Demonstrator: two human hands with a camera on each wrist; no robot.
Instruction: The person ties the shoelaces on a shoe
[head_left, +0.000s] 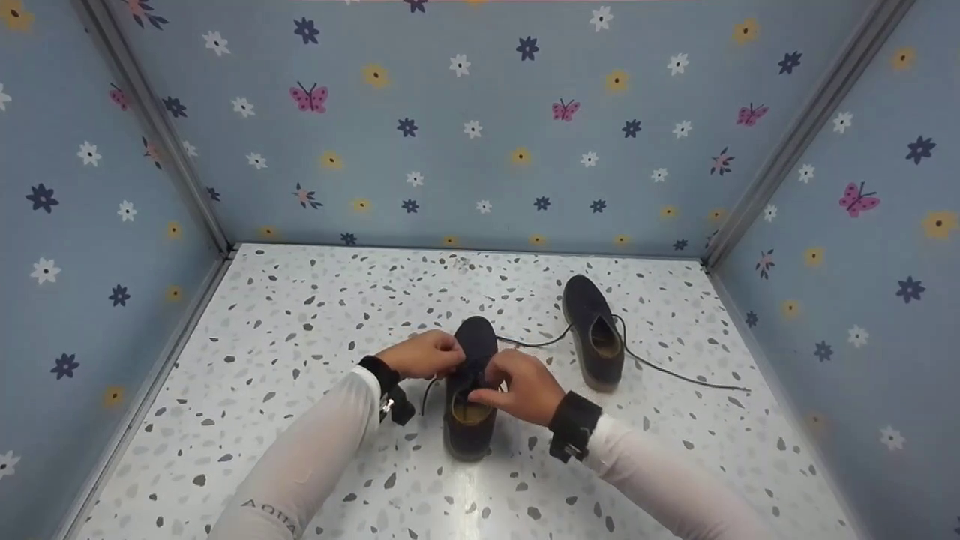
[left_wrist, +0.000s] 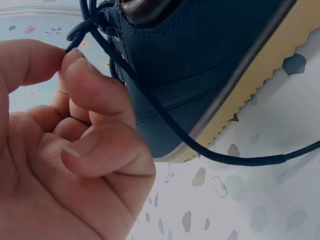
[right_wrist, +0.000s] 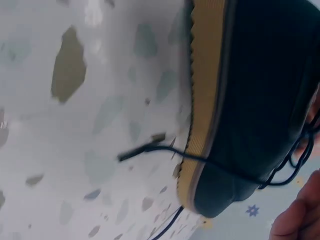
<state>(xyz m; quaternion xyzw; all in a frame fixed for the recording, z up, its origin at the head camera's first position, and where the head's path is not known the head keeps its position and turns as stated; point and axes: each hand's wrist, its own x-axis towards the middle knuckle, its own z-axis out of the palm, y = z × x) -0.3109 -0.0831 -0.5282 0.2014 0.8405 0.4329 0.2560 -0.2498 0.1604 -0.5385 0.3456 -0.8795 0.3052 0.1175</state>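
A dark blue lace-up shoe [head_left: 474, 341] with a tan ridged sole stands upright on the floor, toe pointing away. At its left side my left hand [head_left: 426, 354] pinches a dark blue shoelace [left_wrist: 165, 117] between thumb and index finger, beside the crossed laces at the eyelets. My right hand [head_left: 525, 386] is bent over the shoe's opening from the right, thumb and index finger curved near the laces. Whether it grips a lace is unclear; its fingertips are cut off in the right wrist view. One lace end trails over the sole there.
A matching shoe [head_left: 592, 330] stands farther right, its loose laces [head_left: 682, 377] spread on the speckled floor [head_left: 322, 442]. One lace reaches toward the first shoe. Blue floral panels, including the back wall [head_left: 472, 97], enclose the floor at the back and both sides.
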